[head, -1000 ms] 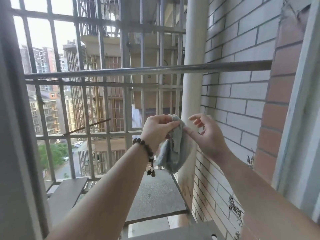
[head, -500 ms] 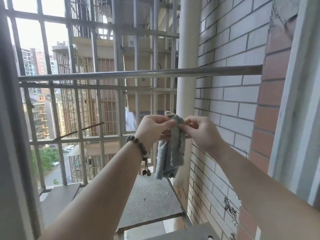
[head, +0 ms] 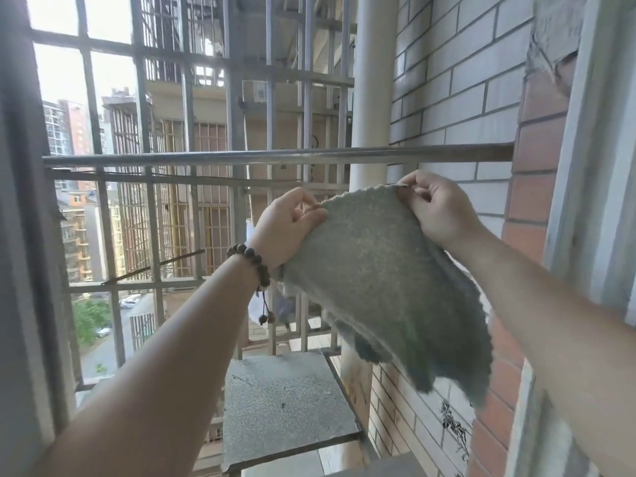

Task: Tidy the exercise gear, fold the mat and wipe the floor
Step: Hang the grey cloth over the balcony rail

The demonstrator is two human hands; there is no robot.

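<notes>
So it can drape over the rail (head: 275, 155), we judge, both hands, left hand (head: 288, 224) and right hand (head: 437, 208), pinch the grey cloth (head: 382, 287) spread.

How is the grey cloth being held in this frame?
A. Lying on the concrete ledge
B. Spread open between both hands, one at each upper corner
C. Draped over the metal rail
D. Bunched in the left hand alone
B: the left hand and right hand each pinch an upper corner of the grey cloth, which hangs open below the metal rail.
</notes>
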